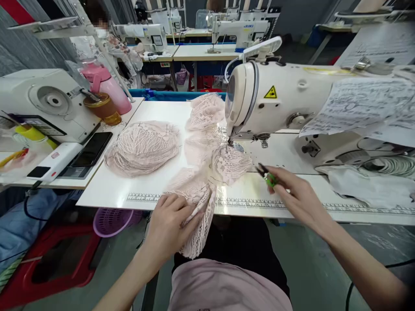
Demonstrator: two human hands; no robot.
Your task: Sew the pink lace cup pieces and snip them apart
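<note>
My left hand [170, 218] grips a pale pink lace piece [197, 216] at the table's front edge; the lace hangs down over the edge toward my lap. My right hand [293, 192] is closed on small green-handled thread snips [267, 176], their dark blades pointing left toward the lace. A chain of joined lace pieces [227, 162] runs from my left hand up to the needle area of the white sewing machine [279, 99]. A stack of finished lace pieces [142, 147] lies to the left on the white table [110, 190].
A second sewing machine [45, 103], a pink bottle [106, 86], an amber jar [103, 107], a phone [92, 149] and a white power bank [53, 162] are at left. Papers [363, 106] drape the machine at right. A purple basket [113, 221] and red stool [55, 259] stand below. Another person sits far back.
</note>
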